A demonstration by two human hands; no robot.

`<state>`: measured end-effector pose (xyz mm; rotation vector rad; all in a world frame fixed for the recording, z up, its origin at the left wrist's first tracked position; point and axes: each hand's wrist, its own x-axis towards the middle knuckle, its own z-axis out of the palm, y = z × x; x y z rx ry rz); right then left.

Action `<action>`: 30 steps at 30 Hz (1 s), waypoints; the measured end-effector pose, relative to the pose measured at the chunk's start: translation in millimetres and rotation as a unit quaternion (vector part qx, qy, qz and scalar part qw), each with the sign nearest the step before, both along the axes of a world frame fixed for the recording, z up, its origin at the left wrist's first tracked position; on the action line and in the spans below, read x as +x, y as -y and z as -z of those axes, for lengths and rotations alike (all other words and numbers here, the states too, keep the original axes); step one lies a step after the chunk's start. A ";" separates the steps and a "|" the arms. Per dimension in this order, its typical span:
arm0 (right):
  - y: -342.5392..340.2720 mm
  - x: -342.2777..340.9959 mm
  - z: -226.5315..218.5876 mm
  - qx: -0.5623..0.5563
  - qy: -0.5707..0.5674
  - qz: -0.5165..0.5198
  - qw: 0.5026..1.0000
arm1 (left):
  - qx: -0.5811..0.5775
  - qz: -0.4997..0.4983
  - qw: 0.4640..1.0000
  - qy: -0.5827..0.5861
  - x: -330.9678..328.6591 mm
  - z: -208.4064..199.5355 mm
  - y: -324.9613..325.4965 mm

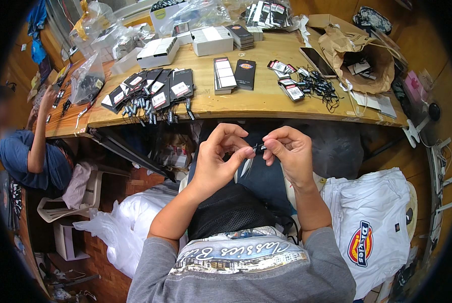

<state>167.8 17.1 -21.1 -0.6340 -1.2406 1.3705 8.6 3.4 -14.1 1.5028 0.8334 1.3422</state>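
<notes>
Both hands are raised in front of my body, just below the table's near edge. My right hand (290, 150) pinches a small black piece (260, 148), which looks like the end of a hang-tag cord. From the other side, the thumb and fingertips of my left hand (225, 151) close in on the same piece. A thin pale strip shows beneath my fingers, too small to make out. On the table ahead are a stack of white-labelled tags (224, 76), a black hang tag (244, 74) and a tangle of black cords (318, 85).
Black tags with cords (158, 88) overhang the table (201, 107) edge at left. White boxes (213, 41) stand behind; a paper bag (382, 65) and phone (317, 61) lie right. White shirts (382, 202) are piled beside me. Another person (37, 151) sits far left.
</notes>
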 end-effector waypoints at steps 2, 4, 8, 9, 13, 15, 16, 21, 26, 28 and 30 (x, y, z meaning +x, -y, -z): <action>0.6 -1.7 -1.2 0.004 0.008 0.004 1.000 | 0.004 0.004 1.000 -0.010 -0.6 -1.8 0.8; 1.0 -2.5 -1.4 0.003 0.015 0.011 1.000 | 0.005 0.007 1.000 -0.018 -1.2 -2.2 1.1; 0.7 -2.4 -2.3 0.020 0.046 0.013 0.999 | 0.016 0.008 0.999 -0.037 -1.9 -3.0 0.2; 0.4 -1.9 -2.1 0.023 0.054 0.015 0.998 | 0.025 0.009 0.999 -0.043 -1.4 -3.6 0.2; 0.4 -1.2 -3.1 0.028 0.078 0.014 0.996 | 0.013 0.027 0.999 -0.031 -1.6 -3.6 -1.2; -0.5 0.2 -3.7 0.023 0.082 0.001 0.996 | -0.010 0.053 0.998 0.010 -3.0 -1.2 -4.3; -0.6 0.5 -4.1 0.021 0.083 -0.005 0.996 | -0.022 0.067 0.997 0.031 -3.6 0.2 -6.3; 0.0 -1.7 -5.6 -0.014 0.067 -0.043 0.997 | -0.030 0.108 0.989 0.096 -2.5 9.8 -12.9; -1.6 -5.0 -3.3 -0.017 0.052 -0.074 0.996 | -0.017 0.129 0.988 0.079 -4.9 12.8 -15.8; -0.3 -3.8 -4.9 -0.016 0.059 -0.093 0.994 | 0.014 0.133 0.991 0.030 -9.7 17.5 -19.1; 2.3 -6.7 -15.0 0.004 0.075 -0.092 0.993 | -0.006 0.197 0.980 0.034 -15.0 21.2 -23.8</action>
